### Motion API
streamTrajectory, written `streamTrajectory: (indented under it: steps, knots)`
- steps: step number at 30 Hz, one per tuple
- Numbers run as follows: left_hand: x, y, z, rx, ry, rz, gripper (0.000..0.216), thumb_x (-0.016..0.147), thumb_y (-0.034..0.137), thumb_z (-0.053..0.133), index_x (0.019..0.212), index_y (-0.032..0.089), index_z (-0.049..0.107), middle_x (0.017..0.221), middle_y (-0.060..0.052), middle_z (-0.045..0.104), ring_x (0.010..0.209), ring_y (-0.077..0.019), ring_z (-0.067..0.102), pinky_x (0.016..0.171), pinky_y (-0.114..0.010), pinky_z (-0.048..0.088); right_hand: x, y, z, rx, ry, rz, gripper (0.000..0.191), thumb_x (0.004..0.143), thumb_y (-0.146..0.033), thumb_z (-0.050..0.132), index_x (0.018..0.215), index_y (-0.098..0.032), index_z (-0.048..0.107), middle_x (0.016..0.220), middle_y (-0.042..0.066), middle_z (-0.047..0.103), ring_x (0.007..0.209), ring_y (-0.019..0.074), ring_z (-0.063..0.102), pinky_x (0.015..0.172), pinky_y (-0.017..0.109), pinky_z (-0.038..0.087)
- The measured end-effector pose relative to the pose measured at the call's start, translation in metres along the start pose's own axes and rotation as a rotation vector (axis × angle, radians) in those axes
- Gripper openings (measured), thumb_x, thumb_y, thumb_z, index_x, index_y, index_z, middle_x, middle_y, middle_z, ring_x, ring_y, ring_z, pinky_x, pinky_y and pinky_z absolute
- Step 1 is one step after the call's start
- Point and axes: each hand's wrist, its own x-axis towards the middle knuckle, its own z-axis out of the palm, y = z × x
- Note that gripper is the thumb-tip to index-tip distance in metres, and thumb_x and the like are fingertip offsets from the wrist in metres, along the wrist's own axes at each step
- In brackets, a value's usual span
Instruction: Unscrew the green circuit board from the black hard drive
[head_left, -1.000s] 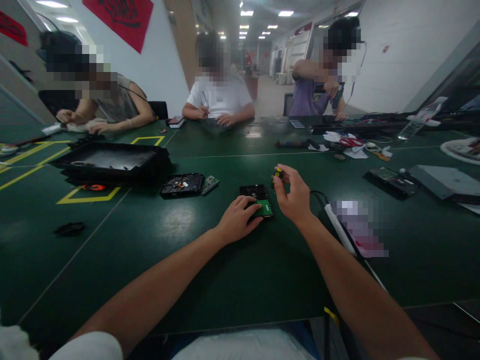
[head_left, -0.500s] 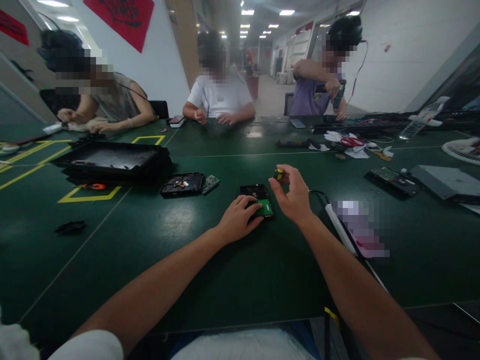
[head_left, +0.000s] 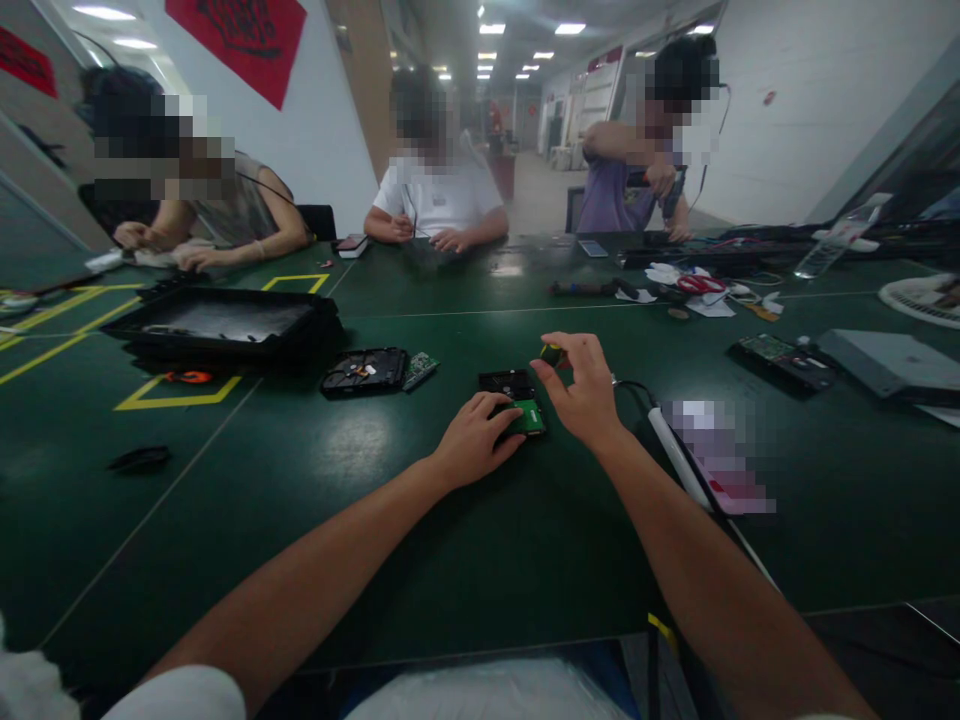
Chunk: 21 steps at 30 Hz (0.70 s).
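Note:
My left hand lies over a small hard drive, its fingers gripping the drive's near end. The drive is flat on the table, with a green circuit board facing up beside my fingertips. Just above and to the right, my right hand pinches the yellow-and-black handle of a short screwdriver between thumb and fingers. Its blade is too small to make out. To the left are another opened drive case and a loose circuit board.
Stacked black trays stand at the left. On the right lie a phone with a cable, another hard drive and a grey metal box. Red scissors and a bottle are farther back. Three co-workers sit opposite.
My right hand has shifted slightly left with the screwdriver, whose handle sits at a changed angle in the fingers. My left hand stays on the hard drive.

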Motion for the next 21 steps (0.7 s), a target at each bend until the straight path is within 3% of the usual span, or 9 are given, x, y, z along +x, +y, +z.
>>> streamTrajectory:
  steps: [6,12,18,21]
  knots:
    - [-0.0002,0.0004,-0.0017,-0.003,-0.010,-0.010,0.039,0.102,0.042,0.063,0.135,0.023,0.066,0.132,-0.015,0.061,0.127,-0.0329,0.057,0.106,-0.056,0.055,-0.0017,0.0035,0.0022,0.052,-0.051,-0.011,0.040,0.109,-0.034,0.047,0.148,-0.031,0.052,0.130,0.011,0.067,0.109,0.0266,0.069,0.099,0.050,0.059]
    - [0.0003,0.0016,-0.0029,-0.007,-0.014,-0.007,0.039,0.102,0.041,0.062,0.135,0.022,0.067,0.133,-0.016,0.061,0.127,-0.0332,0.057,0.107,-0.056,0.054,-0.0038,0.0054,0.0022,-0.053,0.022,0.016,0.038,0.104,-0.043,0.060,0.139,-0.029,0.062,0.120,0.011,0.065,0.105,0.0281,0.065,0.089,0.047,0.061]
    - [-0.0003,0.0009,-0.0015,-0.005,-0.013,-0.009,0.039,0.102,0.042,0.063,0.136,0.022,0.066,0.133,-0.015,0.061,0.128,-0.0332,0.056,0.107,-0.056,0.054,-0.0040,0.0067,0.0024,-0.016,-0.012,-0.021,0.043,0.110,-0.035,0.044,0.153,-0.030,0.050,0.136,0.012,0.066,0.122,0.0297,0.066,0.104,0.053,0.057]
    - [-0.0002,0.0007,-0.0018,-0.005,-0.015,-0.007,0.040,0.102,0.043,0.062,0.135,0.021,0.066,0.133,-0.016,0.061,0.128,-0.0331,0.056,0.108,-0.056,0.054,-0.0040,0.0060,0.0030,-0.038,0.009,-0.012,0.043,0.108,-0.039,0.051,0.150,-0.029,0.053,0.134,0.013,0.066,0.119,0.0301,0.066,0.099,0.051,0.060]
